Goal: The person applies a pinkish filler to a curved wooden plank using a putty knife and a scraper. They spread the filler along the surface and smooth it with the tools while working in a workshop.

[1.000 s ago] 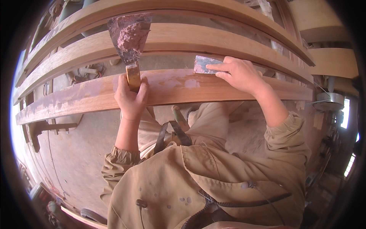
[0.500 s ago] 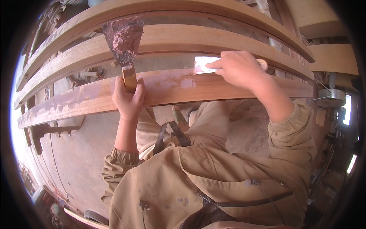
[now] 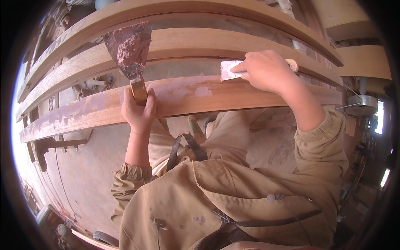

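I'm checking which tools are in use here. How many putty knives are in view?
2. The wide putty knife, loaded with reddish filler, stands upright in the left hand. The small putty knife is in the right hand, its blade at the wooden rail.

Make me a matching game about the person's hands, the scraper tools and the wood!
Things:
1. left hand
2. right hand
3. wide putty knife
4. nearest wooden plank

States:
A. blade loaded with reddish-brown filler
B. pale filler smeared on top
C. grips a wooden handle, blade pointing up
D. presses a small scraper against the wood

Pairs: 1-C, 2-D, 3-A, 4-B
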The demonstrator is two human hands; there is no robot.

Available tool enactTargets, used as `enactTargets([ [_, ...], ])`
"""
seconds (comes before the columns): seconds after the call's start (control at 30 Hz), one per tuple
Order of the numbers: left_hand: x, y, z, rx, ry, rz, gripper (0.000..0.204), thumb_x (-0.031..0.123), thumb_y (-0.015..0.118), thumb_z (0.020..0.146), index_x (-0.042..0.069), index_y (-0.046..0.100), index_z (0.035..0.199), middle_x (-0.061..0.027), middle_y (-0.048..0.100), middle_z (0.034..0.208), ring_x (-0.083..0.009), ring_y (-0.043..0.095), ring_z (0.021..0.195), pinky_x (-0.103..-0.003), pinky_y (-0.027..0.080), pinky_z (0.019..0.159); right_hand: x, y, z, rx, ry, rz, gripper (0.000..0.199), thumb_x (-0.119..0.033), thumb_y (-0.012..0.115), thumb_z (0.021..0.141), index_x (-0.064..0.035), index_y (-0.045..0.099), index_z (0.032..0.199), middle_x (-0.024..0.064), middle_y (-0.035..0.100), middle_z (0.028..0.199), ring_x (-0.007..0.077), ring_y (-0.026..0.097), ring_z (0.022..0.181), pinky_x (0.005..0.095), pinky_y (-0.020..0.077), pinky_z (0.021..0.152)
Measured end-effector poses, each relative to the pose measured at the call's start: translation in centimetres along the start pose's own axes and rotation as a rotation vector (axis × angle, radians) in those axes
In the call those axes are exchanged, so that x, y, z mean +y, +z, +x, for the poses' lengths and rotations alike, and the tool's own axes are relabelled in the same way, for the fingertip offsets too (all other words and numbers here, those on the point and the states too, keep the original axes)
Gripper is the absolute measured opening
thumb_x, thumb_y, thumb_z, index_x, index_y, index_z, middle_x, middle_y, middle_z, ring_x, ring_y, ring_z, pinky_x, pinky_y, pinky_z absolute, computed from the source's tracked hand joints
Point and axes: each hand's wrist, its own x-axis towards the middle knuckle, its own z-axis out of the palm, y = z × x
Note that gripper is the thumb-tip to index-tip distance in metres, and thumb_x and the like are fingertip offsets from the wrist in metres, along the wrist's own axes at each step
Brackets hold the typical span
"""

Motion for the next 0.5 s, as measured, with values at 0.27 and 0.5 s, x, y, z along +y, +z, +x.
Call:
enactTargets([
  [0.27,-0.2,0.1,-0.2,-0.009,0.016,0.016,0.022,0.013,0.070,0.072,0.004,0.053,0.084,-0.0086,0.055,0.068,-0.0206,0.052,0.057,-0.029,0.045,0.056,3.0,5.5,-1.6,0.119,0.056,0.338,0.031,-0.020,0.059,0.083,-0.0319,0.064,0.110,0.0072,0.053,0.076,0.0253,0.054,0.072,0.0379,0.0443,0.067],
  [0.5,-0.4,0.1,0.0,0.010,0.040,0.000,0.021,0.013,0.070,0.074,0.004,0.053,0.084,-0.0088,0.054,0.068,-0.0205,0.051,0.058,-0.029,0.045,0.057,0.9,2.8,-0.2,0.150,-0.020,0.203,0.028,-0.019,0.058,0.083,-0.0271,0.066,0.109,0.0087,0.055,0.075,0.0262,0.056,0.074,0.0373,0.0450,0.068],
])
